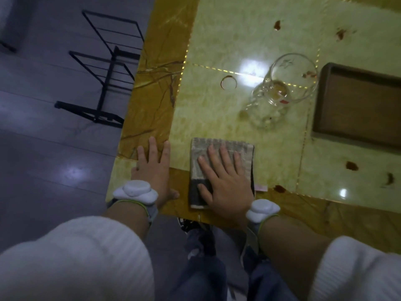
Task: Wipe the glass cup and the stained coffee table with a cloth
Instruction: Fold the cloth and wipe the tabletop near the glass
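A folded grey cloth (pixel 243 151) lies flat near the front edge of the glossy yellow-green coffee table (pixel 217 40). My right hand (pixel 223 179) rests palm down on the cloth with fingers spread. My left hand (pixel 153 170) lies flat on the table's brown border, just left of the cloth, holding nothing. A clear glass cup (pixel 284 88) with a handle stands beyond the cloth, with brownish residue at its bottom. Dark brown stains (pixel 351 165) dot the table on the right and at the back, and a ring mark (pixel 229 82) sits left of the cup.
A dark wooden tray (pixel 358 105) sits on the table right of the cup. A black metal rack (pixel 108 68) stands on the grey floor to the left of the table. My knees are below the table's front edge.
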